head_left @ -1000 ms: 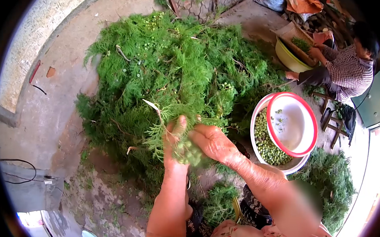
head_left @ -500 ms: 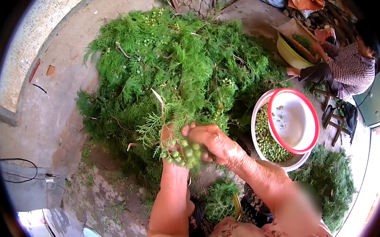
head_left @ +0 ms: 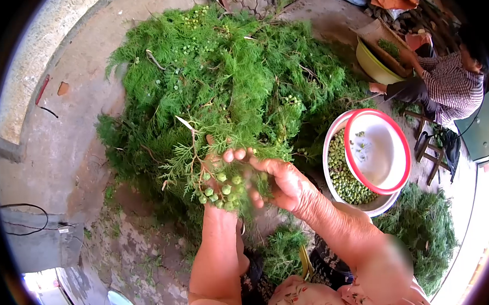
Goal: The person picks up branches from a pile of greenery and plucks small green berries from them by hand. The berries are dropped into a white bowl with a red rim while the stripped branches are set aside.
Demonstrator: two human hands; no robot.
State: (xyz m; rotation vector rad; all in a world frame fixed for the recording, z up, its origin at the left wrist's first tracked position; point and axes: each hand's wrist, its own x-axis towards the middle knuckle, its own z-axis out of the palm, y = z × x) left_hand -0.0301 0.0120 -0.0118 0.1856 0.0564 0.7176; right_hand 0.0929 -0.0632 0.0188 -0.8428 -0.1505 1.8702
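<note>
Near the frame's centre, the left hand [head_left: 214,160] grips a sprig [head_left: 226,190] that looks light and springy, best held by its woody stem [head_left: 193,137]; the right hand [head_left: 285,184] curls close, its grip unclear.

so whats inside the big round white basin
Small round green cones show in the basin, on the left; what lies under the red-rimmed white bowl cannot be seen.

Pink top [head_left: 290,296] (small reddish floral print); dark trousers [head_left: 327,266], pale pattern.
</note>
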